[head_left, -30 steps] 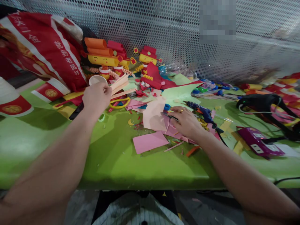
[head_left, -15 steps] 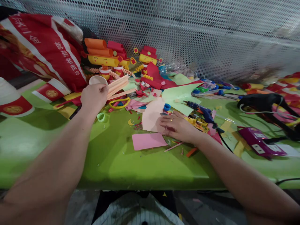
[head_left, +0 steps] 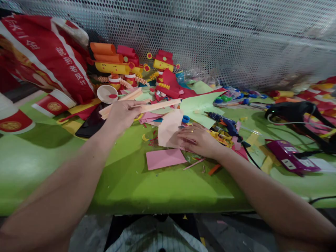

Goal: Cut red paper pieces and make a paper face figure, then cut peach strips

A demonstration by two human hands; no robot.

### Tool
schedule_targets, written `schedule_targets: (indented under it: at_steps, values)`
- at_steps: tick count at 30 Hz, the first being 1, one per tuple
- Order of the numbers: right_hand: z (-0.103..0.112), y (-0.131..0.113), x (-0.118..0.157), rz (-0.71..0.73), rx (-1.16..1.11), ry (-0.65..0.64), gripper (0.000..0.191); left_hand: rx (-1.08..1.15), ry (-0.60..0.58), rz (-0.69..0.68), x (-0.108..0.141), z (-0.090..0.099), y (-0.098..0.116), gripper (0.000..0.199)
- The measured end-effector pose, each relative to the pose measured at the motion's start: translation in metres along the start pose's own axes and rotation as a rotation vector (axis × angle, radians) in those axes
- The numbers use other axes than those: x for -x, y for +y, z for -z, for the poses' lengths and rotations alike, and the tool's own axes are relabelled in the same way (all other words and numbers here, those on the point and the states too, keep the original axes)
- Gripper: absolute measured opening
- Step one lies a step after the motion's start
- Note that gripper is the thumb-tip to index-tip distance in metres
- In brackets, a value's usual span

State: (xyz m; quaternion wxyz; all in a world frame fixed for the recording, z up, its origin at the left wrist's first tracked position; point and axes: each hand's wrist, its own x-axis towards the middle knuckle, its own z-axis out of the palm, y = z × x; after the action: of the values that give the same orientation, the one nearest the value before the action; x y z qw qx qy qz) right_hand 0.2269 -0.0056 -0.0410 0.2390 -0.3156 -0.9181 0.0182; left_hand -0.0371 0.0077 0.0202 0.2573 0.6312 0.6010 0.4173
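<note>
My left hand (head_left: 122,117) is closed, fingertips pinching a long peach paper strip (head_left: 162,105) that points right over the scraps. Behind that hand lie folded peach paper strips (head_left: 134,95), partly hidden by it. My right hand (head_left: 199,140), with a ring on one finger, rests with its fingers loosely apart on the right edge of a larger piece of peach paper (head_left: 169,129). In front of this sheet lies a pink paper rectangle (head_left: 165,158). A light green sheet (head_left: 201,106) lies just beyond my right hand.
Paper-cup figures (head_left: 112,68) stand along the perforated metal wall. At the left are paper cups (head_left: 54,103), a dark phone (head_left: 90,122) and a red bag (head_left: 49,56). To the right lie a blue glue gun (head_left: 223,120), its cable and a purple power strip (head_left: 291,157).
My left hand has come right and toward me from beside the white cup, now with a peach strip in its fingers. The phone shows more fully. My right hand has hardly moved.
</note>
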Motion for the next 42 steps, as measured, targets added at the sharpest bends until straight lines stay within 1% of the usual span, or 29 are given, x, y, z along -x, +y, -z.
schedule_targets:
  at_steps: [5, 7, 9, 11, 13, 16, 20, 22, 24, 26, 27, 29, 30, 33, 35, 36, 38, 40, 42]
  values:
    - [0.003, -0.003, 0.001, -0.119, -0.008, 0.296, 0.023, -0.018, -0.127, -0.019, 0.009, -0.010, 0.007, 0.026]
    - [0.006, -0.007, 0.001, -0.130, -0.013, 0.362, 0.024, 0.019, -0.191, -0.017, 0.011, -0.014, 0.007, 0.027]
    - [0.008, -0.009, 0.000, -0.109, -0.007, 0.395, 0.025, 0.064, -0.260, -0.039, 0.013, -0.018, 0.008, 0.029]
    - [0.009, -0.011, -0.001, -0.085, 0.003, 0.402, 0.027, 0.079, -0.320, -0.076, 0.016, -0.021, 0.009, 0.030]
    - [0.007, -0.011, -0.001, -0.085, 0.011, 0.396, 0.029, 0.049, -0.354, -0.104, 0.018, -0.023, 0.010, 0.030]
    - [0.004, -0.010, -0.001, -0.130, 0.035, 0.375, 0.031, -0.012, -0.369, -0.148, 0.019, -0.024, 0.011, 0.028]
    - [0.003, -0.008, 0.001, -0.217, 0.018, 0.308, 0.037, -0.086, -0.407, -0.225, 0.020, -0.025, 0.010, 0.026]
    - [0.004, -0.008, 0.002, -0.243, 0.003, 0.291, 0.039, -0.110, -0.424, -0.234, 0.021, -0.025, 0.010, 0.025]
    - [0.004, -0.009, 0.003, -0.248, 0.000, 0.291, 0.039, -0.092, -0.427, -0.186, 0.021, -0.024, 0.011, 0.025]
    - [0.005, -0.009, 0.003, -0.236, 0.006, 0.286, 0.037, -0.032, -0.391, -0.083, 0.018, -0.021, 0.012, 0.026]
    - [0.005, -0.009, 0.003, -0.227, 0.011, 0.278, 0.035, 0.008, -0.351, -0.025, 0.015, -0.018, 0.011, 0.027]
    - [0.006, -0.008, 0.003, -0.194, 0.015, 0.244, 0.031, 0.092, -0.207, 0.073, 0.008, -0.012, 0.009, 0.027]
    - [0.006, -0.007, 0.003, -0.167, 0.013, 0.216, 0.030, 0.142, -0.097, 0.103, 0.003, -0.008, 0.007, 0.026]
    - [0.006, -0.003, 0.003, -0.074, -0.005, 0.086, 0.028, 0.189, 0.141, 0.147, -0.011, 0.007, -0.002, 0.029]
    - [0.006, -0.001, 0.003, -0.038, -0.003, -0.026, 0.026, 0.162, 0.220, 0.160, -0.019, 0.016, -0.010, 0.031]
    - [0.005, 0.000, 0.003, -0.029, -0.002, -0.079, 0.027, 0.129, 0.251, 0.179, -0.022, 0.020, -0.014, 0.033]
    - [0.004, 0.000, 0.004, -0.016, -0.003, -0.160, 0.029, 0.071, 0.263, 0.225, -0.026, 0.026, -0.022, 0.038]
    - [0.004, 0.000, 0.004, -0.006, -0.009, -0.194, 0.032, -0.030, 0.229, 0.227, -0.028, 0.029, -0.028, 0.039]
    - [0.004, 0.000, 0.004, 0.000, -0.014, -0.195, 0.031, -0.212, 0.199, 0.183, -0.027, 0.030, -0.031, 0.037]
